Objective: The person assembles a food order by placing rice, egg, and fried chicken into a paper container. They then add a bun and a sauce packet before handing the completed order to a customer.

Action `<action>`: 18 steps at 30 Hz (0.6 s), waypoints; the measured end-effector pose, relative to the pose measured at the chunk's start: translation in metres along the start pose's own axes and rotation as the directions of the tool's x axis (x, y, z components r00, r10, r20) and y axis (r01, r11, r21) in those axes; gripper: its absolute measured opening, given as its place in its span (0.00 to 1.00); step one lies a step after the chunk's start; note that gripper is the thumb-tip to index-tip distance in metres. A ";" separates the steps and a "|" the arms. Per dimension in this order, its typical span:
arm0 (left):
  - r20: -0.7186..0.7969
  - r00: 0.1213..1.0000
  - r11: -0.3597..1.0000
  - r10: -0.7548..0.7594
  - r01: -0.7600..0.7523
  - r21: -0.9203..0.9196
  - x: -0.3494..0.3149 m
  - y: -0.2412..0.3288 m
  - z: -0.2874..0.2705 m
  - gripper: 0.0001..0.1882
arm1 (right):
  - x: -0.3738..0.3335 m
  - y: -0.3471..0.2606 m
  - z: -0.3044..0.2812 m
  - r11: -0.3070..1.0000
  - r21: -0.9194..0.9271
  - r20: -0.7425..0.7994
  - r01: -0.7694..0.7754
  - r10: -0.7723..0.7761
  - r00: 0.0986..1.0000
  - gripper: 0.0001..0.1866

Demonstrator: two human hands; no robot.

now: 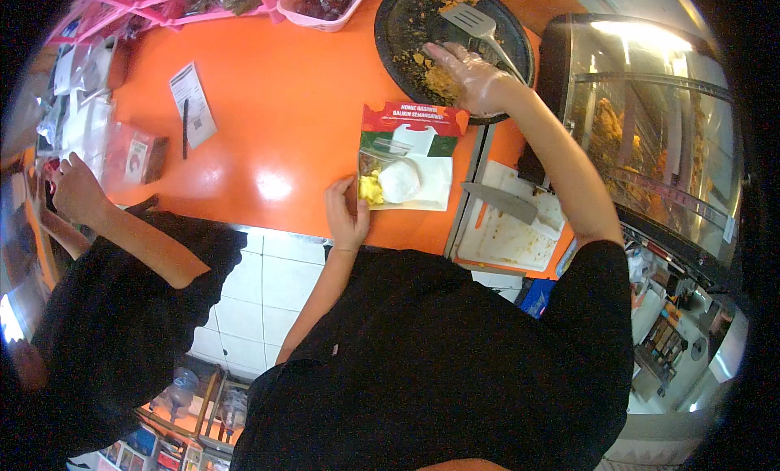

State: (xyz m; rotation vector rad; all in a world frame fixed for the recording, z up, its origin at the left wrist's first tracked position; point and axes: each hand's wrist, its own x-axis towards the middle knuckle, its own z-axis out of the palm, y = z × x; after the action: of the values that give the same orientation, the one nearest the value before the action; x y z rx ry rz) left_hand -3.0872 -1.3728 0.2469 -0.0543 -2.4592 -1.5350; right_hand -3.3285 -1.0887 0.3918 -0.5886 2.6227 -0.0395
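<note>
An opened paper food box, with a red and green lid flap, lies near the counter's front edge. It holds a white rice mound, yellow food pieces and a small clear packet of something dark. My left hand is closed at the box's left edge, its fingertips against the side. In a clear plastic glove, my right hand reaches into a round black stone dish. Its fingers are stretched out over golden crumbs. A slotted metal spatula lies in the dish, above that hand.
A large knife rests across a white cutting board to the right. Beyond stands a lit glass display case with fried food. A receipt and black pen lie left. A co-worker's hand works at far left.
</note>
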 end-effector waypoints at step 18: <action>-0.011 1.000 0.999 0.023 -0.023 0.032 0.005 0.002 -0.001 0.22 | 0.023 0.044 0.024 0.977 -0.070 0.048 0.200 -0.197 0.979 0.30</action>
State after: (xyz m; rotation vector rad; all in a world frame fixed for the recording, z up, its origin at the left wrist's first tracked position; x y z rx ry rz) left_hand -3.0917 -1.3731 0.2500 -0.0684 -2.4651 -1.4826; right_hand -3.3540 -1.0562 0.3548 -0.8667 2.5257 0.0088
